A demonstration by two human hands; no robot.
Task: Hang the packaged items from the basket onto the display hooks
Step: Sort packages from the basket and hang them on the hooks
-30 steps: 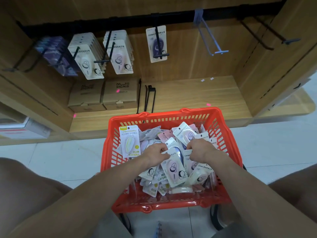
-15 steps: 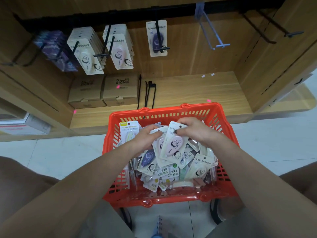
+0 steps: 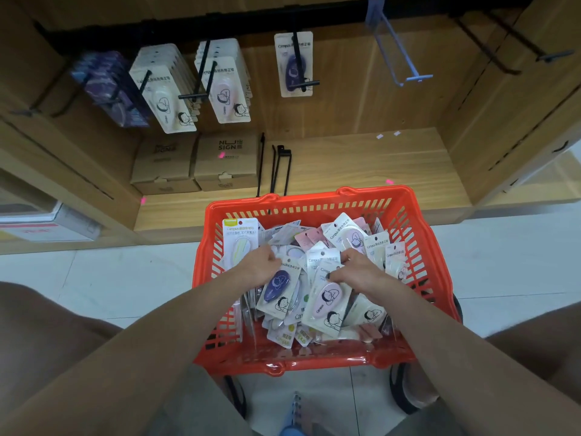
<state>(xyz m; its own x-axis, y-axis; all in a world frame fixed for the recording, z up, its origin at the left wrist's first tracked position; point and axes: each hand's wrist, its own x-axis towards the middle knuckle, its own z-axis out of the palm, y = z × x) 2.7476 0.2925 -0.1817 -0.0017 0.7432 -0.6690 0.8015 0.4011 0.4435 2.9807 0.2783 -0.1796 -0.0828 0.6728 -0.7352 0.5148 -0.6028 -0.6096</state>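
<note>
Sorting through the red basket, the right hand pinches the top edge of a pink-tape card pack, while the left hand has fingers curled on a navy-tape pack beside it. These packs look light, the card stiff and the blister slick, so the top edge by the punched hole seems the best hold. Beyond, the display hooks already carry matching packs, and a blue hook hangs bare
</note>
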